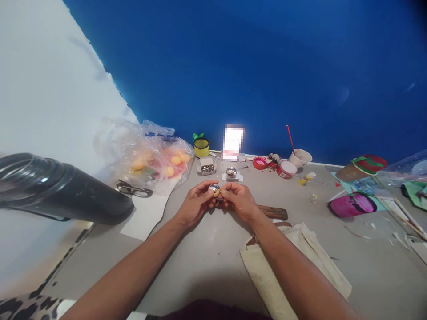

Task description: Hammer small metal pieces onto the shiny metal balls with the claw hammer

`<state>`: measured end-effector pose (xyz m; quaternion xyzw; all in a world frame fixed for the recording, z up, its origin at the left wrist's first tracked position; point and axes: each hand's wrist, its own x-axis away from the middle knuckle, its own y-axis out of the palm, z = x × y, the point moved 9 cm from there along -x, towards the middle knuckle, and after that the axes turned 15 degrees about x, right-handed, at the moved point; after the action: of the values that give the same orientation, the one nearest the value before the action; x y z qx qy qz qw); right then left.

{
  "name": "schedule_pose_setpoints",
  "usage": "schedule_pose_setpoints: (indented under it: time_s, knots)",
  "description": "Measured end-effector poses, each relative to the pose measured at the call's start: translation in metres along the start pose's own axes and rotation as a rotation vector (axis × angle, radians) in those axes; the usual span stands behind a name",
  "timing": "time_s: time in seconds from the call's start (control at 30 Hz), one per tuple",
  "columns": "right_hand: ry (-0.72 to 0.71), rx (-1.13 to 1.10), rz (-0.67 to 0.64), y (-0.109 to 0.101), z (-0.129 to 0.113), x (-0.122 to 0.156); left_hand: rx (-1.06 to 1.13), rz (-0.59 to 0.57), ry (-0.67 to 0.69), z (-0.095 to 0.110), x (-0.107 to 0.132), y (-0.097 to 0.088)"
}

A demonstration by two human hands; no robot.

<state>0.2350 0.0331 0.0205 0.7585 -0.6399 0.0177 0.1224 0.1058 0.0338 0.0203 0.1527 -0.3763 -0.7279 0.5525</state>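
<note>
Just above the middle of the table, my left hand [199, 201] is closed around a small ball [214, 190], shiny silver on top with yellow showing below. My right hand [239, 200] is pinched against the ball's right side; whatever its fingertips hold is too small to make out. Beyond my hands, an open white box [207, 166] contains many small shiny metal pieces, probably thumbtacks. A second silver-covered ball [231, 172] sits on a white piece to its right. Partly hidden behind my right hand and forearm lies a dark wooden piece [275, 212].
A black cylinder [93, 191] and eyeglasses [135, 190] are at left, near a plastic bag of orange items [156, 160]. A yellow cup [201, 148], white tub [300, 157], red-labelled jar [286, 169] and pink cup [352, 205] stand around. Beige cloth [310, 253] lies under my right forearm.
</note>
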Motion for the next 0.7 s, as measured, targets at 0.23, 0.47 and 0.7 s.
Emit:
schedule_pose_setpoints:
  time_s: [0.23, 0.47, 0.7]
  knots:
    - [0.015, -0.016, -0.033, -0.0007, 0.0043, -0.0009, -0.024, 0.016, 0.062, 0.0029, -0.0006, -0.0013]
    - [0.009, 0.008, -0.031, -0.0009, 0.0046, -0.0023, -0.053, 0.015, 0.063, 0.0022, -0.0003, -0.0006]
    - [0.022, -0.014, -0.014, -0.0008, 0.0026, -0.0011, -0.050, 0.006, 0.070, 0.0019, -0.0016, -0.0021]
